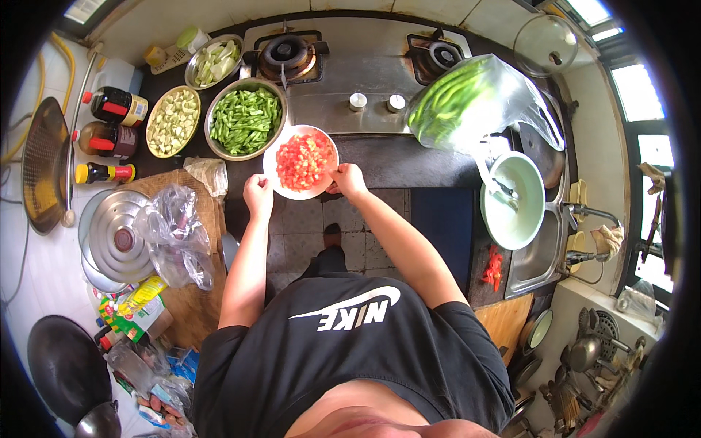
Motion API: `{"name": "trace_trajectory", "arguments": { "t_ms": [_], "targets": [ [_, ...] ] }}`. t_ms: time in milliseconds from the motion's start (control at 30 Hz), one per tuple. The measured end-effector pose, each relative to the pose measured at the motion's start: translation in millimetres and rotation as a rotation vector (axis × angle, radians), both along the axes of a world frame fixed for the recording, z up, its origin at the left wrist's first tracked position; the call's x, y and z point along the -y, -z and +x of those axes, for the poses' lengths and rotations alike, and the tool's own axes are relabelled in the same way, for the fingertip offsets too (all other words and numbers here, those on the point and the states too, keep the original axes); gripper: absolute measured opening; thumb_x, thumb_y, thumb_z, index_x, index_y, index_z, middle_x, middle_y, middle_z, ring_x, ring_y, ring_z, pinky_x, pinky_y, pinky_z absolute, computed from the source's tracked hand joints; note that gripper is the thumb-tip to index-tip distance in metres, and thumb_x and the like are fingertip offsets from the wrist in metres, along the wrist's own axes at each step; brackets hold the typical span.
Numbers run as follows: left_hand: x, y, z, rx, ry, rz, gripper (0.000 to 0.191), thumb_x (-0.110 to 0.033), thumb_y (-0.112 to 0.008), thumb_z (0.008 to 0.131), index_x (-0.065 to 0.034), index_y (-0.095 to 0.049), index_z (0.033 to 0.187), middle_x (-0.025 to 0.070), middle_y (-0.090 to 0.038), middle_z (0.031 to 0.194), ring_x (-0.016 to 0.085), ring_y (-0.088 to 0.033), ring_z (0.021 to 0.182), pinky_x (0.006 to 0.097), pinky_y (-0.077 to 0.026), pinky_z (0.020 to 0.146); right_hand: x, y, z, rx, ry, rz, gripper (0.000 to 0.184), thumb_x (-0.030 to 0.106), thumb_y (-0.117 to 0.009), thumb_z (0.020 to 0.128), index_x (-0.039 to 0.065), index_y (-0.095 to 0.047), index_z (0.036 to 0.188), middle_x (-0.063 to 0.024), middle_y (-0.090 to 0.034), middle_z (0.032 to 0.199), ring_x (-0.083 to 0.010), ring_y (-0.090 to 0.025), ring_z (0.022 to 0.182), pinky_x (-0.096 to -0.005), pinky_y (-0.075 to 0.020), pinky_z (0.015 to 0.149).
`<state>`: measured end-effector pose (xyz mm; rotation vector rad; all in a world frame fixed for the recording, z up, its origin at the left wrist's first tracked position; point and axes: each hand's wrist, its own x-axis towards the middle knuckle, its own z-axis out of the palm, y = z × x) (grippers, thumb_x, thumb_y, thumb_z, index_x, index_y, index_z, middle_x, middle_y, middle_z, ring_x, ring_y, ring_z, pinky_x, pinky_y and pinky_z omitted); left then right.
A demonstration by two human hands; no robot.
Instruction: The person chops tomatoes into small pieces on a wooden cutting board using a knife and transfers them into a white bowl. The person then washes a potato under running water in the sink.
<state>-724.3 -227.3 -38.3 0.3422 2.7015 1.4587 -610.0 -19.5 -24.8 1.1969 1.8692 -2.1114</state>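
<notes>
A white bowl (269, 174) of diced red vegetable (303, 163) is held by its near rim, over the counter's front edge. My left hand (258, 191) pinches the rim on the left; my right hand (348, 179) grips it on the right, fingers partly hidden under it. Just left of it stands a metal bowl (210, 139) of chopped green vegetable (246, 120). Further left is a yellowish dish (150, 143) of pale chopped pieces (173, 123). Behind them a smaller metal bowl (189, 68) holds pale green slices (214, 60).
A gas stove (339, 60) spans the back. On the right are a plastic bag of long green vegetables (457, 107), a pale green basin (515, 219), a sink (534, 268) and red scraps (493, 268). Bottles (104, 139), a pot lid (118, 230) and a crumpled plastic bag (178, 230) lie left.
</notes>
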Motion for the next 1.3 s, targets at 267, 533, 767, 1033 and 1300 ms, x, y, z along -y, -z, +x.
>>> {"name": "trace_trajectory", "arguments": {
  "t_ms": [267,533,767,1033,1300],
  "targets": [
    [-15.8,-30.1,47.0,-0.303,-0.144,-0.037,0.009,-0.01,-0.064,0.08,-0.0011,-0.061,0.079,0.0095,-0.057,0.074,0.025,-0.055,0.07,0.0366,-0.043,0.065,0.4,-25.2,75.8,-0.036,0.164,-0.04,0.023,0.019,-0.053,0.091,-0.003,-0.059,0.093,-0.0108,-0.064,0.073,-0.0164,-0.062,0.053,-0.0279,-0.0501,0.047],
    [-142.0,-72.4,153.5,-0.199,0.623,0.232,0.009,-0.007,-0.063,0.08,-0.0034,-0.057,0.074,0.0084,-0.053,0.072,0.024,-0.051,0.07,0.035,-0.042,0.068,19.9,-27.9,258.2,-0.029,0.506,-0.186,0.019,0.02,-0.05,0.093,0.006,-0.057,0.082,-0.0014,-0.058,0.065,-0.0103,-0.058,0.051,-0.0235,-0.045,0.046],
    [-189.0,-72.4,327.9,-0.188,1.505,0.208,0.024,-0.006,-0.062,0.073,-0.0045,-0.042,0.059,0.0088,-0.045,0.061,0.026,-0.045,0.063,0.0375,-0.037,0.06,119.0,-28.3,439.0,-0.028,1.125,-0.262,0.03,0.027,-0.051,0.09,0.008,-0.049,0.066,0.0021,-0.047,0.054,-0.0086,-0.048,0.043,-0.0241,-0.0338,0.038],
    [-154.9,-76.2,531.5,0.089,1.86,0.082,0.041,-0.014,-0.063,0.084,-0.0011,-0.035,0.056,0.0142,-0.03,0.053,0.021,-0.025,0.047,0.0325,-0.03,0.042,259.8,-34.6,598.4,-0.036,1.885,-0.093,0.032,0.018,-0.06,0.085,0.011,-0.044,0.058,0.0044,-0.04,0.049,-0.0071,-0.04,0.04,-0.024,-0.0257,0.036],
    [-135.3,-95.6,715.9,-0.037,1.986,0.084,0.031,-0.018,-0.067,0.082,-0.0029,-0.045,0.066,0.0119,-0.046,0.058,0.026,-0.043,0.051,0.034,-0.039,0.05,393.4,-83.2,978.6,0.923,2.554,1.183,0.019,0.017,-0.056,0.09,0.0,-0.047,0.088,-0.0112,-0.057,0.074,-0.0218,-0.057,0.064,-0.0339,-0.0478,0.065]
  ]
}}
